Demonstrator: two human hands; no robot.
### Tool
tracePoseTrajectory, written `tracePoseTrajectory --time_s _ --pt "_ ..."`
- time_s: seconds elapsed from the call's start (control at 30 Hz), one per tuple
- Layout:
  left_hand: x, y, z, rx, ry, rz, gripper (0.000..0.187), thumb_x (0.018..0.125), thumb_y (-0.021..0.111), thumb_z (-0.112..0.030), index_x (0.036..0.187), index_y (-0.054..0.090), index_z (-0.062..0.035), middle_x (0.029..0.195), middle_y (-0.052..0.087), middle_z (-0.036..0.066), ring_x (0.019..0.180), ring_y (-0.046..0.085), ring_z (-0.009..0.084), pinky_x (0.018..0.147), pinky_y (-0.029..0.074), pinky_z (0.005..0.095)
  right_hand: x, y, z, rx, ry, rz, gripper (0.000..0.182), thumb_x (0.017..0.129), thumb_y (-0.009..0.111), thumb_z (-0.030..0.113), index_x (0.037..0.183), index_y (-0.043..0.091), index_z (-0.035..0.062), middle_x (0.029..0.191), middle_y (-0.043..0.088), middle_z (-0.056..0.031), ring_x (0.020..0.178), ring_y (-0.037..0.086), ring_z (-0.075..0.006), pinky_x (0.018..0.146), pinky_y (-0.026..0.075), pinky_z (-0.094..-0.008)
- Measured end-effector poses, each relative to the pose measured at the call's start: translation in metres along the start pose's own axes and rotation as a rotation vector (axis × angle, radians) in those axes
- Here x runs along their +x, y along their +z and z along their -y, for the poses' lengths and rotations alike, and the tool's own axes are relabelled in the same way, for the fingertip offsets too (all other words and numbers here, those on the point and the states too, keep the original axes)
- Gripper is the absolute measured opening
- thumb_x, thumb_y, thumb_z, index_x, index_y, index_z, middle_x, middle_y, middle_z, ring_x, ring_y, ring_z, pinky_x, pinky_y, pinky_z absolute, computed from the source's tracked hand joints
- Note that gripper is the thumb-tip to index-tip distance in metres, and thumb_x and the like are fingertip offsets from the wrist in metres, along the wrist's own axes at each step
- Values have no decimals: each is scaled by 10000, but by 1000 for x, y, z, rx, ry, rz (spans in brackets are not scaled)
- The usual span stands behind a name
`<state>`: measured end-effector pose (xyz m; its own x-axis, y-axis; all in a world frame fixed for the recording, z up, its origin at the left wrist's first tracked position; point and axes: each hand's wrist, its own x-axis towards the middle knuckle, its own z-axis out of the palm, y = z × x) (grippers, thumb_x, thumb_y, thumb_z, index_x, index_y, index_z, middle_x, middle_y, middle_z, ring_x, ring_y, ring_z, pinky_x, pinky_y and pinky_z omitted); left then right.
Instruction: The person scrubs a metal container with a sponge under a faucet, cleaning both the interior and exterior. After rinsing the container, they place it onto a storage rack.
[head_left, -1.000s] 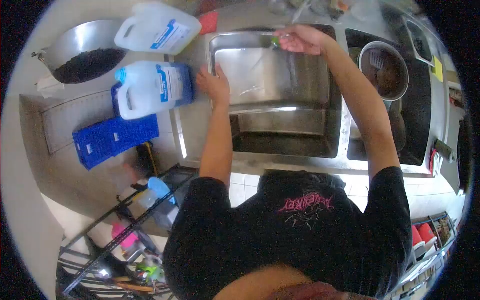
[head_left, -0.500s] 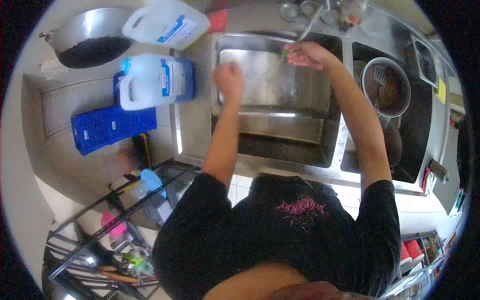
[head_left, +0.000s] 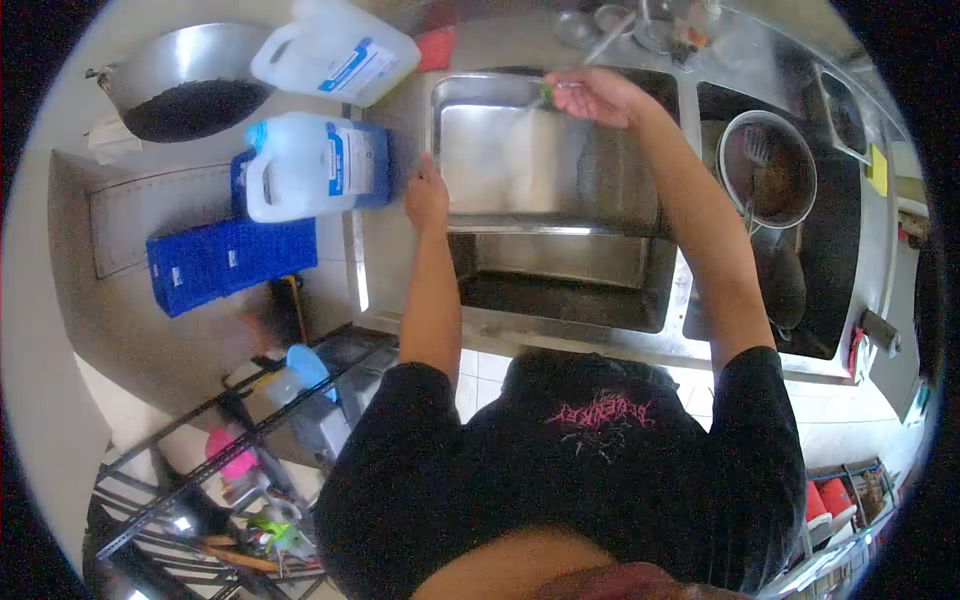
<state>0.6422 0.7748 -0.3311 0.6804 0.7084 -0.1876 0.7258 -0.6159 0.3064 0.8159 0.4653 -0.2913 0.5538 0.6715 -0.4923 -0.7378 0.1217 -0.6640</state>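
A large rectangular metal tray point(head_left: 490, 160) lies over the far part of the sink, its inside shiny and wet-looking. My left hand point(head_left: 427, 200) is at the tray's left rim, fingers closed round the edge. Above the tray's far right part is my right hand point(head_left: 600, 97), closed on a small green thing point(head_left: 547, 95) that mostly hides behind the fingers. The faucet point(head_left: 610, 40) reaches in just beyond this hand.
Two plastic jugs point(head_left: 300, 170) and blue crates point(head_left: 235, 260) stand left of the sink, with a big metal bowl point(head_left: 190, 60) behind. On the right, a pan point(head_left: 768, 170) holds a slotted spatula. The near sink basin point(head_left: 560, 265) is dark. A black rack point(head_left: 230, 440) stands lower left.
My left hand has moved left from over the tray to its left rim. My right hand has shifted slightly left with the green thing.
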Motion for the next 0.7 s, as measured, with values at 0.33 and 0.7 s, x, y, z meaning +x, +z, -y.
tracePoseTrajectory --time_s 0.33,0.7 --pt "-5 1 -43 57 3 -175 761 874 404 -670 1101 602 29 1010 646 268 983 601 448 869 459 507 9 -12 -5 191 -9 125 236 965 502 191 1121 601 45 922 629 -59 838 640 -135 727 553 -220" --pt "-5 -35 14 -85 491 127 319 841 601 -305 1002 629 -30 909 649 244 807 626 409 733 474 474 60 13 -22 287 -231 -181 294 979 486 193 1181 526 -15 1085 602 -196 977 646 -279 860 560 -338"
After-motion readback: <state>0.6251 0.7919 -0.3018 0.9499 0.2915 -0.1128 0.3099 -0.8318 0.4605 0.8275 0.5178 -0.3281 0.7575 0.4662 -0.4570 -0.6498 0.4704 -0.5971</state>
